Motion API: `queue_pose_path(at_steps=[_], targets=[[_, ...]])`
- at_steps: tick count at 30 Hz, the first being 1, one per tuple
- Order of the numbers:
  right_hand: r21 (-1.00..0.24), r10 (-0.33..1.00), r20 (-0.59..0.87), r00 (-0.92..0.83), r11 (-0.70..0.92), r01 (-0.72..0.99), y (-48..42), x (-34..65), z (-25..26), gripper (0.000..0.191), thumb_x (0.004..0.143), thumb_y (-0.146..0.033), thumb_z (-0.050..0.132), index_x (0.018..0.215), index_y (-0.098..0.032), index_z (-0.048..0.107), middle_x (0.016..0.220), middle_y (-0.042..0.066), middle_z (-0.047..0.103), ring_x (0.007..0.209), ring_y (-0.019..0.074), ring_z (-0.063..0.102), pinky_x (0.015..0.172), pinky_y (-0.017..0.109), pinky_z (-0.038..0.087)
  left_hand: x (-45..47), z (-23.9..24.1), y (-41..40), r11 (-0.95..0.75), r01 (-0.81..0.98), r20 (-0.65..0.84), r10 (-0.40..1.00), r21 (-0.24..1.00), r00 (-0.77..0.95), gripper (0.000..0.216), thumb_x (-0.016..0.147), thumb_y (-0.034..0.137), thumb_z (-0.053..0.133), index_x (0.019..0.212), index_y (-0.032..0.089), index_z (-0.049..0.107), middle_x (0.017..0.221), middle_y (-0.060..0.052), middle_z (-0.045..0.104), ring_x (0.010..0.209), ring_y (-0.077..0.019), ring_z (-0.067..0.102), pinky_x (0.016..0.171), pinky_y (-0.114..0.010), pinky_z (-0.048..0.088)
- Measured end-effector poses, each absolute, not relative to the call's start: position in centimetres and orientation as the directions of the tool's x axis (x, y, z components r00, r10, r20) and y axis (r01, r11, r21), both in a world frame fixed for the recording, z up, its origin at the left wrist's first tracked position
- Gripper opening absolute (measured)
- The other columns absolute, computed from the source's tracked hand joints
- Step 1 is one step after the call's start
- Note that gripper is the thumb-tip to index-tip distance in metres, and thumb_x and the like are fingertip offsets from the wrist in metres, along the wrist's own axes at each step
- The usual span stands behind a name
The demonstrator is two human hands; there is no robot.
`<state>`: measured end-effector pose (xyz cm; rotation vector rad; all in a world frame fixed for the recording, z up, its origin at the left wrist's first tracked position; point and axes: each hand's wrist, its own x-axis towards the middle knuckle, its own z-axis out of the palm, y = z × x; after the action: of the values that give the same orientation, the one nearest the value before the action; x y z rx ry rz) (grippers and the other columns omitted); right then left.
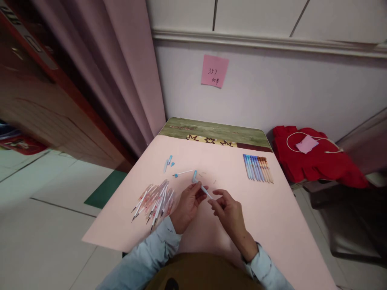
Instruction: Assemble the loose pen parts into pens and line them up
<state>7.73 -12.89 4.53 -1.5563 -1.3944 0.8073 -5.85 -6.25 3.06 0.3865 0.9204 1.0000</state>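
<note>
My left hand (189,203) pinches a light blue pen barrel (204,189) between thumb and fingers. From its lower end sticks a slim white refill (209,195). Its far end meets the closed fingertips of my right hand (227,208), whose index finger is lifted a little. Just beyond my left fingertips lies a light blue pen part (194,175). Left of that are a white refill with a dark tip (184,172) and a small blue cap (175,175). Farther left rest more blue pen parts (166,165).
A loose pile of refills and clear pen parts (155,201) lies left of my hands. Several blue, purple and brown pens (256,168) form a row at the right. A pink sheet (266,241) covers the table. Red cloth (320,161) with a cable is beyond its right edge.
</note>
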Motion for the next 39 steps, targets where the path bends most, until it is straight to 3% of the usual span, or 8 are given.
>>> queue_pose_path(at_steps=[4,8,11,21,27,30,33,39], targets=[[-0.827,0.984,0.136,0.117,0.048,0.56,-12.3,7.3,3.9,0.02,0.093,-0.039,0.057,0.102,-0.022,0.062,0.065,-0.002,0.07,0.053,0.0143,0.067,0.054,0.021,0.049,-5.5,2.7,-6.9,0.544,-0.512,-0.466,0.838,0.665,0.286,0.029,0.073,0.038,0.078,0.083,0.016,0.061,0.083,-0.007,0.07,0.07,-0.0153,0.066,0.065,-0.027,0.052],[-0.638,0.976,0.21,0.056,0.093,0.764,-11.8,7.5,3.2,0.017,0.093,-0.036,0.056,0.089,-0.023,0.066,0.07,0.001,0.072,0.057,0.0168,0.067,0.052,0.023,0.043,-5.5,2.4,-6.9,0.529,-0.501,-0.488,0.844,0.686,0.223,0.028,0.072,0.035,0.079,0.083,0.016,0.062,0.082,-0.007,0.071,0.073,-0.0163,0.067,0.068,-0.027,0.052],[-0.579,0.967,0.248,0.051,0.106,0.808,-11.4,7.6,3.2,0.014,0.09,-0.032,0.059,0.091,-0.023,0.069,0.078,0.003,0.073,0.06,0.0172,0.067,0.054,0.024,0.043,-5.5,2.3,-6.7,0.506,-0.511,-0.477,0.856,0.694,0.199,0.029,0.068,0.034,0.081,0.081,0.017,0.061,0.079,-0.004,0.069,0.069,-0.0145,0.066,0.066,-0.027,0.051],[-0.855,0.996,0.02,0.088,-0.028,0.518,-10.6,7.7,4.3,0.013,0.083,-0.032,0.065,0.076,-0.021,0.071,0.062,0.001,0.07,0.053,0.0162,0.064,0.05,0.024,0.045,-5.2,2.5,-6.7,0.473,-0.546,-0.463,0.87,0.691,0.168,0.034,0.063,0.033,0.084,0.076,0.015,0.059,0.069,0.0,0.062,0.063,-0.0113,0.06,0.061,-0.024,0.047],[-0.9,0.992,-0.075,0.099,-0.11,0.422,-9.8,8.8,3.5,0.018,0.083,-0.036,0.063,0.074,-0.021,0.067,0.056,-0.001,0.066,0.048,0.0155,0.062,0.049,0.023,0.044,-5.0,2.9,-7.2,0.479,-0.48,-0.458,0.873,0.735,0.168,0.035,0.063,0.035,0.083,0.081,0.015,0.061,0.076,-0.002,0.064,0.065,-0.0112,0.06,0.067,-0.026,0.049],[-0.804,0.981,0.026,0.192,-0.094,0.587,-7.6,11.0,2.6,0.02,0.083,-0.036,0.062,0.071,-0.02,0.066,0.057,0.0,0.066,0.053,0.0161,0.061,0.055,0.025,0.042,-5.4,3.5,-8.0,0.496,-0.367,-0.462,0.868,0.787,0.182,0.034,0.068,0.036,0.079,0.088,0.014,0.063,0.086,-0.005,0.066,0.065,-0.0112,0.06,0.067,-0.027,0.049],[-0.602,0.95,0.109,0.293,-0.172,0.779,-4.7,13.4,1.5,0.015,0.081,-0.03,0.061,0.073,-0.02,0.068,0.066,0.004,0.07,0.06,0.018,0.061,0.058,0.027,0.038,-6.0,3.7,-8.8,0.476,-0.208,-0.425,0.871,0.855,0.247,0.027,0.069,0.032,0.076,0.085,0.014,0.062,0.082,-0.004,0.065,0.062,-0.0113,0.058,0.062,-0.027,0.048],[-0.357,0.939,0.118,0.322,-0.263,0.896,-2.2,14.8,-0.2,0.016,0.082,-0.024,0.057,0.081,-0.017,0.072,0.076,0.01,0.071,0.068,0.0208,0.061,0.061,0.029,0.034,-8.2,3.2,-8.0,0.179,0.196,-0.226,0.942,0.964,0.248,0.018,0.076,0.032,0.065,0.086,0.017,0.064,0.069,0.001,0.06,0.059,-0.0126,0.054,0.056,-0.025,0.041]])
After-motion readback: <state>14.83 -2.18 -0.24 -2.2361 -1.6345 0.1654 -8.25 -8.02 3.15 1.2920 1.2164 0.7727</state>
